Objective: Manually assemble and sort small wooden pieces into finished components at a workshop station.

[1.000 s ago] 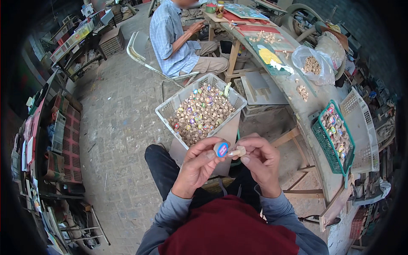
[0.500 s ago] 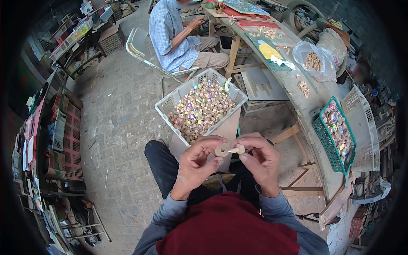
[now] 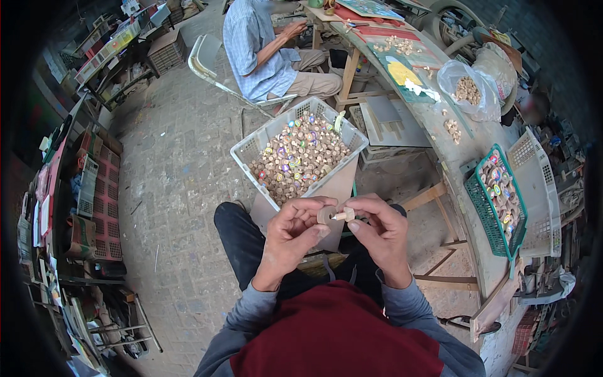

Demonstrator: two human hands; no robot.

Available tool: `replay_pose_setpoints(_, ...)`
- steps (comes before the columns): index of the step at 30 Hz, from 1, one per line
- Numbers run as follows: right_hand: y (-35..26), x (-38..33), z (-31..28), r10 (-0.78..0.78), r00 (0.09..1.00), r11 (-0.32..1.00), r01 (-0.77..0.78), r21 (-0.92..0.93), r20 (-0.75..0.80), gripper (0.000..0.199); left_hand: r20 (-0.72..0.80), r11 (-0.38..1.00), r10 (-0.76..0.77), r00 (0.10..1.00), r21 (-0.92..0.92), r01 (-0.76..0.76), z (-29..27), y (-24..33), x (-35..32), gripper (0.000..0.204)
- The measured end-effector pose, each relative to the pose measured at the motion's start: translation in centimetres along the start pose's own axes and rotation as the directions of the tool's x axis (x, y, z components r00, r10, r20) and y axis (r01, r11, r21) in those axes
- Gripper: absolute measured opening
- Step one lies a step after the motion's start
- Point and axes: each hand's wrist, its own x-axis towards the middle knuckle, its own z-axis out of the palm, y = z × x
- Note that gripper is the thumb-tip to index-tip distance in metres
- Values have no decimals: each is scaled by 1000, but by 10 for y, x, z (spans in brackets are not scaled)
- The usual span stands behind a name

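Note:
My left hand (image 3: 286, 242) pinches a round wooden disc (image 3: 324, 215) with a hole in its middle. Between the fingertips of my right hand (image 3: 384, 235) is a small wooden peg (image 3: 348, 214) with a wider knob at one end. The peg's narrow end points left and meets the disc at its hole; how far in it sits, I cannot tell. Just beyond both hands stands a white plastic crate (image 3: 252, 179) heaped with small wooden pieces (image 3: 301, 154), some with coloured tops.
At the right, a curved workbench (image 3: 461, 169) carries a green basket (image 3: 472, 188) of painted pieces, a plastic bag (image 3: 490, 103) of wooden bits and a yellow-and-white patch (image 3: 399, 72). A person in a striped shirt (image 3: 248, 50) sits on a chair beyond the crate. Shelving (image 3: 63, 207) lines the left.
My right hand has brought the peg left to the disc. The disc has turned from facing me to more edge-on. The whole view has shifted slightly.

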Motion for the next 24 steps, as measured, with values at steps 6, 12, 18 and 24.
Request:
replay_pose_setpoints(6, 2, 1, 2, 15, 1000, 1000, -15, 4, -15, 34, -86, 998, -57, 995, -28, 55, 1, 1, -2, 37)
replay_pose_setpoints(12, 1, 2, 2, 26, 1000, 999, -27, -38, -16, 32, -10, 1000, -13, 1000, 3, 13, -2, 1, -1, 36)
replay_pose_setpoints(18, 2, 4, 0, 7, 1000, 993, -7, -121, 2, 29, -28, 997, -28, 999, 78, 31, -1, 4, -2, 37)
replay_pose_setpoints(24, -2, 4, 0, -84, 996, 956, 90, -278, 36, 29, -24, 993, -24, 999, 118, 26, 1, 4, -3, 35)
